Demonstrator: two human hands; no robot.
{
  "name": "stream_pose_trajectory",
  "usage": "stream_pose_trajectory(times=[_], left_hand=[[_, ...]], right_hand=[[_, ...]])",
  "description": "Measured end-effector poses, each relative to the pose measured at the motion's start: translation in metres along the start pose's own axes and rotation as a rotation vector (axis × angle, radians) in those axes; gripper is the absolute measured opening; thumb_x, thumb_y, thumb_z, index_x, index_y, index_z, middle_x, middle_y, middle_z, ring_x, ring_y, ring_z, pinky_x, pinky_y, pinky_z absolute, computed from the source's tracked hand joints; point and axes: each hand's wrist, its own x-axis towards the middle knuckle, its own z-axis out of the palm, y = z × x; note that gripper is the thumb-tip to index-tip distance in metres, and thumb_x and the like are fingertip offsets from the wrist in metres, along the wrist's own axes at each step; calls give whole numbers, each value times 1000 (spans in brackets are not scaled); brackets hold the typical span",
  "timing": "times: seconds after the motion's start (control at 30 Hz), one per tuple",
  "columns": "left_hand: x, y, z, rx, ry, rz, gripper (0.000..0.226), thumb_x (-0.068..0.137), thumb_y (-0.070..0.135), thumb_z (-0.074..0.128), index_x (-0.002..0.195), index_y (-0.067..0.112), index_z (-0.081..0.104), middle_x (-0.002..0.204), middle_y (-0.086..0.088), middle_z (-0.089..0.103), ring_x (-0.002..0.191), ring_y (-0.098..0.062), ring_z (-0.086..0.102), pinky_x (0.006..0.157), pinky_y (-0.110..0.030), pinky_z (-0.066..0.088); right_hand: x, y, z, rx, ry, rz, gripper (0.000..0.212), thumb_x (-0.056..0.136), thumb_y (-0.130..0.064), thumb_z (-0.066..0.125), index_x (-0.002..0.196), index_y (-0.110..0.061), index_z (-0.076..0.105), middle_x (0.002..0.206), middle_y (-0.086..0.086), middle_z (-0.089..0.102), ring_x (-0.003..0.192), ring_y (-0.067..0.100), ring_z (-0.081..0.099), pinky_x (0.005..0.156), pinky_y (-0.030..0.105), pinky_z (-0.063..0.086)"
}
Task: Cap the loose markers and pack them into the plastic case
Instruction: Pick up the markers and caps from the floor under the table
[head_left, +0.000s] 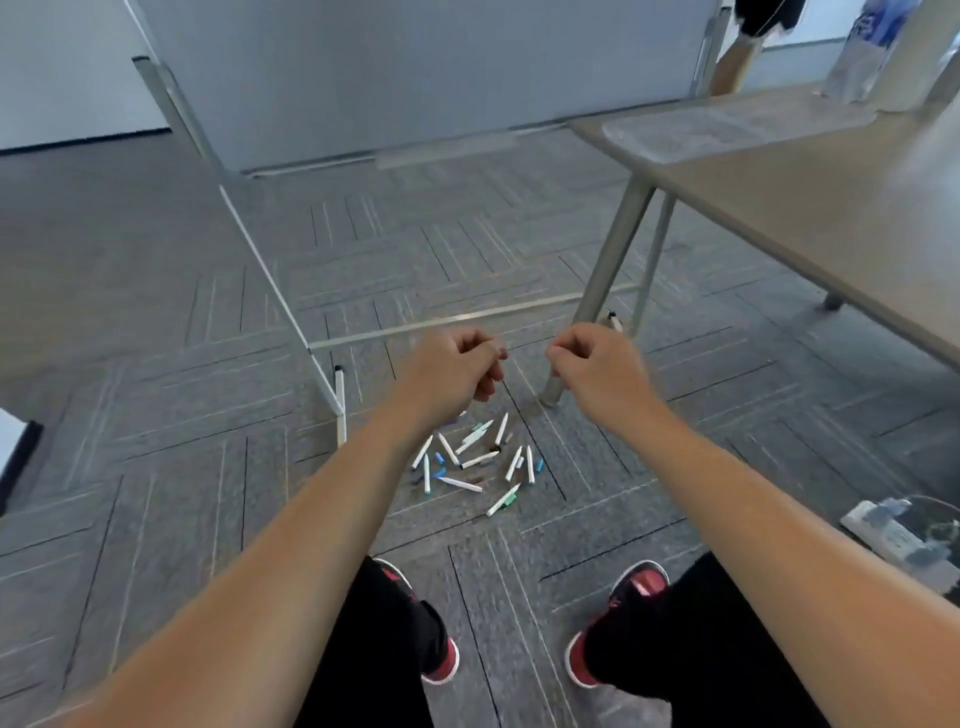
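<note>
On the grey carpet (156, 312) nearly everything for this job is lying low. The table (831, 218) on the right is carrying the clear plastic case (691, 130) well apart from it, so packing is probably going to mean lifting markers up to the case or bringing it down. A whiteboard (415, 78) is standing behind.

Both arms are reaching forward above the pile. The left hand (457, 371) and right hand (597, 364) are hovering with fingers curled inward, and I cannot tell whether either is pinching anything.

The loose markers (470, 462) are lying scattered near the table leg, with small blue caps (440, 458) among them. A stray marker (340, 395) is lying by the whiteboard's foot.
</note>
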Motion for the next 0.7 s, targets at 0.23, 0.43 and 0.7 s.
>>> stream_pose_trajectory(times=[0.23, 0.43, 0.7], left_hand=[[100, -122, 44, 99, -30, -153, 18, 94, 10, 56, 79, 7, 64, 70, -7, 68, 61, -18, 62, 66, -35, 55], [165, -261, 87, 350, -130, -301, 17, 88, 17, 53, 75, 15, 63, 75, -7, 70, 73, -27, 67, 71, -40, 56], [216, -419, 134, 673, -309, -410, 17, 94, 24, 53, 83, 17, 64, 90, -10, 69, 89, -31, 63, 70, -35, 46]], right_hand=[[85, 102, 90, -51, -73, 138, 18, 94, -24, 56, 81, -16, 66, 67, -5, 61, 55, 9, 52, 53, 26, 35], [134, 224, 173, -157, -191, 284, 21, 94, -22, 50, 84, -8, 63, 73, 6, 64, 65, 24, 56, 55, 31, 40], [159, 362, 276, -232, -361, 479, 21, 90, -15, 48, 84, 2, 59, 70, 16, 61, 58, 23, 45, 54, 31, 33]])
